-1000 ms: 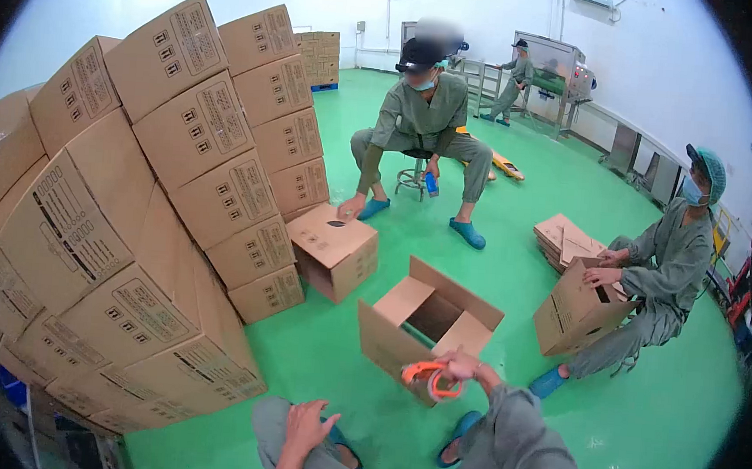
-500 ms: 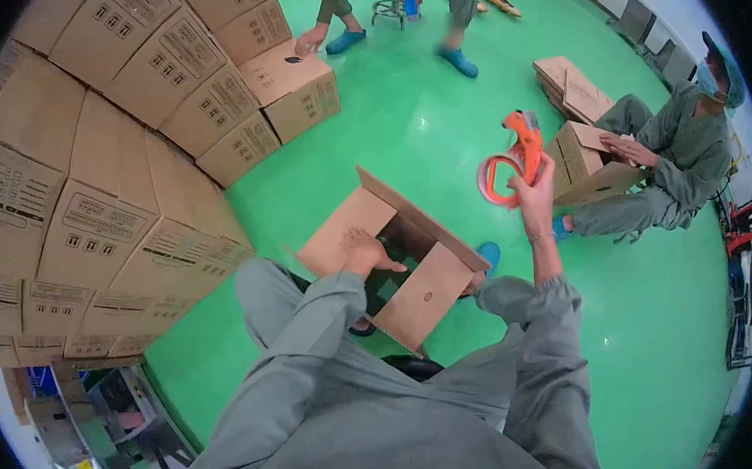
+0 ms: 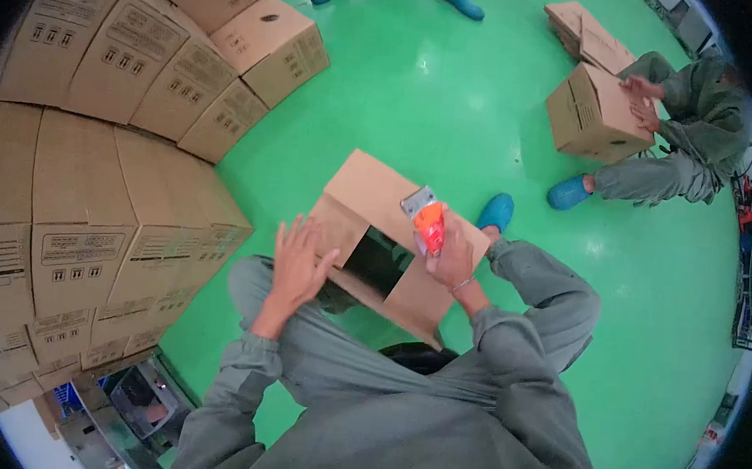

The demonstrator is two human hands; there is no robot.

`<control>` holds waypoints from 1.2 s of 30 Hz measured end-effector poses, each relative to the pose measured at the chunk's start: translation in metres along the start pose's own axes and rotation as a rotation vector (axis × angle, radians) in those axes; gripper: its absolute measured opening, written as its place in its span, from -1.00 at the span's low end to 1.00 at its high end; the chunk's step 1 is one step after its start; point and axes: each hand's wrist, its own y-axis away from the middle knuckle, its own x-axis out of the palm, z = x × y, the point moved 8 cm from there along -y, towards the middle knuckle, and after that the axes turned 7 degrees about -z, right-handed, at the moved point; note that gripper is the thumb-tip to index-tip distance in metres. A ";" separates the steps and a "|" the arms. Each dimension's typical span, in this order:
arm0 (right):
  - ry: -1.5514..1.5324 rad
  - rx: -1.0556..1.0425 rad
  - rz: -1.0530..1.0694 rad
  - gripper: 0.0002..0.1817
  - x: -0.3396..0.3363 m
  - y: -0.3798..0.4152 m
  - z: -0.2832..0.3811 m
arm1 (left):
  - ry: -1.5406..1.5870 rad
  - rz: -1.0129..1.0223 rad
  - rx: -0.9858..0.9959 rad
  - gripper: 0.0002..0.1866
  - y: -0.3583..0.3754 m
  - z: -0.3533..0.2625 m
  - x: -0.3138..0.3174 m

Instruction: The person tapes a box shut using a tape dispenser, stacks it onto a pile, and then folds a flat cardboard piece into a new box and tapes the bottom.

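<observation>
A wall of stacked cartons (image 3: 94, 154) stands well to the left of the fingers, and a co-worker (image 3: 688, 134) with another box (image 3: 594, 115) sits far off to the right on the green floor (image 3: 455, 101). The open cardboard box (image 3: 378, 208) lies just ahead of both hands. The left hand (image 3: 300, 264) rests on its flap with fingers spread and released; the right hand (image 3: 453, 257) has fingers clenched around the orange tape dispenser (image 3: 429, 225), over the box.

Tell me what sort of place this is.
Most likely a factory packing area or warehouse floor: printed cartons stacked high, a green coated floor, and the right hand holding an orange tape dispenser over an open carton, while a co-worker handles another.
</observation>
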 end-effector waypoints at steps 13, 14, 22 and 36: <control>0.013 -0.081 0.233 -0.06 0.013 0.006 0.037 | 0.013 -0.166 0.044 -0.36 -0.096 0.024 0.125; 0.076 -0.057 0.252 0.00 0.029 0.018 0.028 | 0.051 -0.167 0.023 -0.35 -0.096 0.025 0.127; 0.139 -0.082 0.302 0.01 0.036 0.016 0.032 | 0.396 0.124 -0.272 -0.39 -0.120 0.008 0.089; 0.170 -0.177 0.351 -0.13 0.035 0.009 0.050 | 1.033 0.626 -0.549 -0.20 -0.104 0.005 0.167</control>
